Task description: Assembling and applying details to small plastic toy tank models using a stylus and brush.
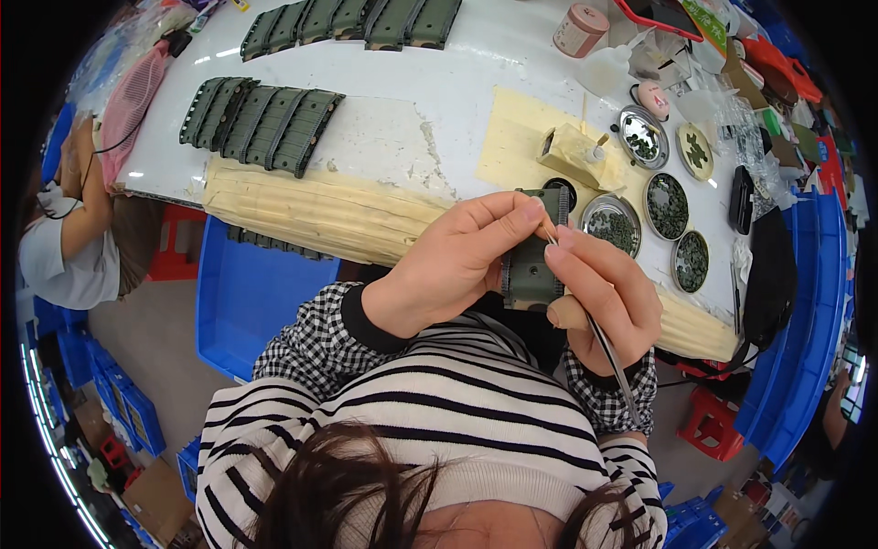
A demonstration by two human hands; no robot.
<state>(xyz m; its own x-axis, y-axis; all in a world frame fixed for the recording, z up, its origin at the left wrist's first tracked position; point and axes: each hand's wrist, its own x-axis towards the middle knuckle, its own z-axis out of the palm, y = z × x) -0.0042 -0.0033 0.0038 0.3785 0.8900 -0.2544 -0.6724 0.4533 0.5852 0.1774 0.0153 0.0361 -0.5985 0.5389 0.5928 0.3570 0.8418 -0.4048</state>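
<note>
My left hand (pixel 439 261) is closed in a pinch at the fingertips; whatever lies between them is too small to make out. Close against it, my right hand (pixel 608 297) grips slim metal tweezers (pixel 611 359), whose long end slants down toward my wrist. A tan cover wraps my right thumb. Under both hands is a dark green ribbed plastic part (pixel 532 277) at the table edge, partly hidden by my fingers. Just right of my fingertips, a round metal dish (pixel 587 212) holds small dark green pieces.
More round tins of green pieces (pixel 667 206) stand at the right, by a tape-covered block (pixel 585 160). Green ribbed panels (pixel 274 123) lie left and far. Tape padding (pixel 338 206) covers the table's front edge; a blue bin (pixel 242 306) sits below. Another person (pixel 78 238) is at left.
</note>
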